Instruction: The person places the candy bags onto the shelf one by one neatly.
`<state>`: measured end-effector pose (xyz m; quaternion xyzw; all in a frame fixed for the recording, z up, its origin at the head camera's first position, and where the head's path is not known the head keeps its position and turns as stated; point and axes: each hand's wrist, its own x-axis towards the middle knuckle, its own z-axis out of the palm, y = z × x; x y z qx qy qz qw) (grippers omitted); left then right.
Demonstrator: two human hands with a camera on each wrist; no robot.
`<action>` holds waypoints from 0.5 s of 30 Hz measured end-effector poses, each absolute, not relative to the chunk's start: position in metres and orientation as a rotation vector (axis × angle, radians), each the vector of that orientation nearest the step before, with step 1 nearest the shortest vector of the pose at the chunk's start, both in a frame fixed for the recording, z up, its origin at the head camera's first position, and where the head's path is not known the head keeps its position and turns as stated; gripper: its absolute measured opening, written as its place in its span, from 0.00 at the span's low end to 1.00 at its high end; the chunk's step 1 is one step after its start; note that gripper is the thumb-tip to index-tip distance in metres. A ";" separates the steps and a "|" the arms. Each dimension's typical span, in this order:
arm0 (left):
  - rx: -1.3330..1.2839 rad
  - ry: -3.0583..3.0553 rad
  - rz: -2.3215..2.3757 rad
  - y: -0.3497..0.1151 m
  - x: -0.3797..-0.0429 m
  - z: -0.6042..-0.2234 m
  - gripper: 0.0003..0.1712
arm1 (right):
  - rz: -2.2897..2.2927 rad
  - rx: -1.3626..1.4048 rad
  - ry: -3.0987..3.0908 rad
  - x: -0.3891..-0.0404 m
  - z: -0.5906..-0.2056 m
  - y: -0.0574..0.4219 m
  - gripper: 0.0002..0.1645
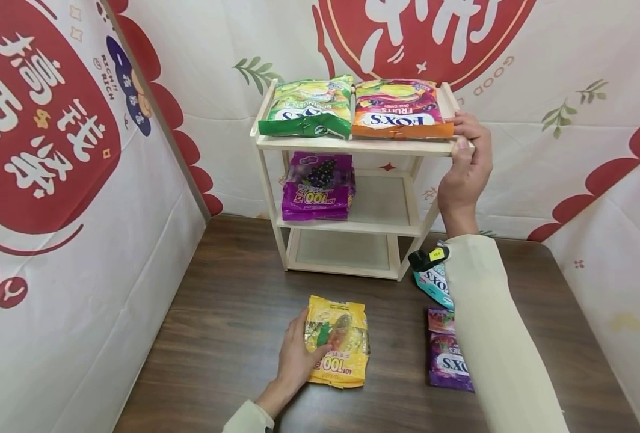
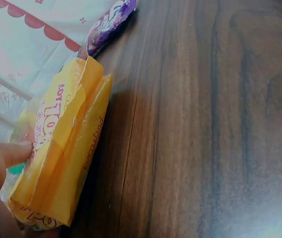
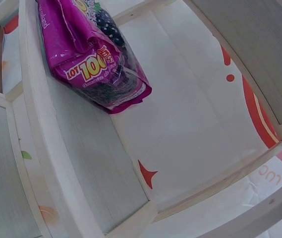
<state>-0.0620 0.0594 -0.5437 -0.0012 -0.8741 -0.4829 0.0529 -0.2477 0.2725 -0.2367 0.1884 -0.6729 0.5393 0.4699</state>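
My left hand (image 1: pixel 293 358) grips the left side of a yellow gummy candy bag (image 1: pixel 347 337) on the table, thumb over its front. In the left wrist view the thumb presses the yellow bag (image 2: pixel 56 144); the other fingers are mostly hidden. With my right hand (image 1: pixel 466 168) I hold the top right corner of a small three-tier wooden shelf (image 1: pixel 352 227). On its top tier lie a green Fox's candy bag (image 1: pixel 309 108) and an orange-pink one (image 1: pixel 398 108), the latter close to my right fingers. A purple gummy bag (image 1: pixel 318 186) stands on the left of the middle tier.
Right of the shelf, a teal Fox's bag (image 1: pixel 433 279) and a purple Fox's bag (image 1: pixel 450 352) lie on the brown wooden table (image 1: pixel 217 337), both partly behind my right sleeve. Printed white-and-red cloth (image 1: pixel 152 252) hangs at the back and both sides.
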 end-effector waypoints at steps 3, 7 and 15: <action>0.068 -2.687 -1.384 0.061 -0.057 -0.541 0.54 | 1.321 0.456 -1.657 -0.248 -0.237 0.272 0.17; 0.165 -2.757 -1.290 0.066 -0.051 -0.539 0.59 | 1.325 0.446 -1.654 -0.248 -0.237 0.272 0.17; 0.340 -2.790 -1.385 0.073 -0.046 -0.537 0.61 | 1.317 0.445 -1.662 -0.247 -0.236 0.272 0.16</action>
